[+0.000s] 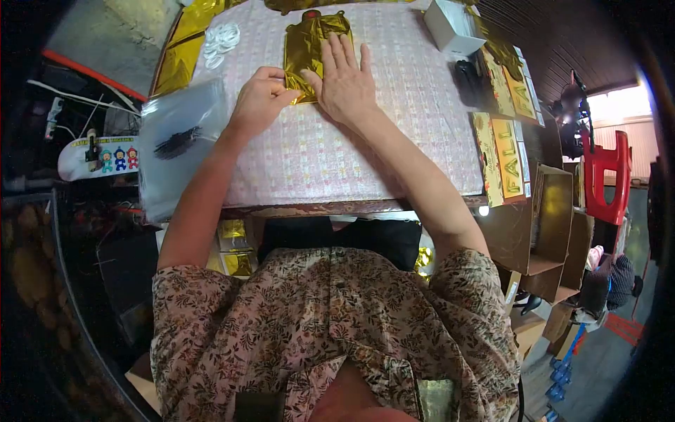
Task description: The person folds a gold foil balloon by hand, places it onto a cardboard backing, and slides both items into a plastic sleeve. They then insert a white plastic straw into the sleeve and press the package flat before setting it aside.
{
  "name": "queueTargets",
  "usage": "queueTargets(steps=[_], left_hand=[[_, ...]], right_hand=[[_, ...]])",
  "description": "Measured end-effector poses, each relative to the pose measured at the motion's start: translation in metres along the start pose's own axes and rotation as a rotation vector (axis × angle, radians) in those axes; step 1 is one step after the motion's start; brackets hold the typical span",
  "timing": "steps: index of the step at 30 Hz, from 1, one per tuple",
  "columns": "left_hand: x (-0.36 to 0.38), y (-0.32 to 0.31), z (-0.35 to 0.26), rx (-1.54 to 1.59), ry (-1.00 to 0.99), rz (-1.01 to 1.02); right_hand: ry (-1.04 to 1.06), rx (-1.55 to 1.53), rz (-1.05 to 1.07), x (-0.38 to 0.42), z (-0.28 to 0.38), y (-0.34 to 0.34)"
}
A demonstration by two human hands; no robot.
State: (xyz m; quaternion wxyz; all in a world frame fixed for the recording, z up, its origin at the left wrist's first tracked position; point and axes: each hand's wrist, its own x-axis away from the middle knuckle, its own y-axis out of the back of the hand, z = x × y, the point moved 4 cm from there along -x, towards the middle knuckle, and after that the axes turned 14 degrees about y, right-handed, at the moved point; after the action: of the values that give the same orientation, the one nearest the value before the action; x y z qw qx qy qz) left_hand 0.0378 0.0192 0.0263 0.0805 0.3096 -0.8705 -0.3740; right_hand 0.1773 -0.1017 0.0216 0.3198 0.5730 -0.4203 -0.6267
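Observation:
A flat gold foil balloon [301, 50] lies on the cloth-covered table, with small tabs along its far edge and a red spot there. My left hand [257, 104] pinches its near left corner between thumb and fingers. Over the right part of the foil, my right hand [346, 88] lies flat, palm down, fingers stretched out. Part of the foil is hidden beneath that hand.
Clear plastic bags [179, 158] hang over the table's left edge. White coiled rings [221, 42] lie at back left. On the right are a white box [452, 27], a black object [467, 79] and printed FALL packages [505, 158]. Cardboard boxes [548, 218] stand beyond.

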Motion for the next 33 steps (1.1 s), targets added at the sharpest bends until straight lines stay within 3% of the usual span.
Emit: queueTargets(steps=[10,28,30,31,33], left_hand=[[0.005,-0.003,0.013,0.139,0.131,0.011],[0.006,-0.005,0.013,0.054,0.024,-0.1],[0.002,0.005,-0.002,-0.15,-0.145,-0.21],[-0.002,0.001,-0.005,-0.147,-0.144,-0.208],[-0.008,-0.018,-0.02,-0.519,-0.313,-0.137]], right_hand=[[-0.183,-0.047,0.049,0.009,-0.004,-0.02],[-0.116,-0.028,-0.012,0.01,-0.006,-0.023],[-0.119,-0.022,-0.006,0.01,-0.007,-0.021],[-0.138,-0.031,0.024,0.009,-0.008,-0.022],[-0.154,-0.043,0.056,0.011,-0.007,-0.024]])
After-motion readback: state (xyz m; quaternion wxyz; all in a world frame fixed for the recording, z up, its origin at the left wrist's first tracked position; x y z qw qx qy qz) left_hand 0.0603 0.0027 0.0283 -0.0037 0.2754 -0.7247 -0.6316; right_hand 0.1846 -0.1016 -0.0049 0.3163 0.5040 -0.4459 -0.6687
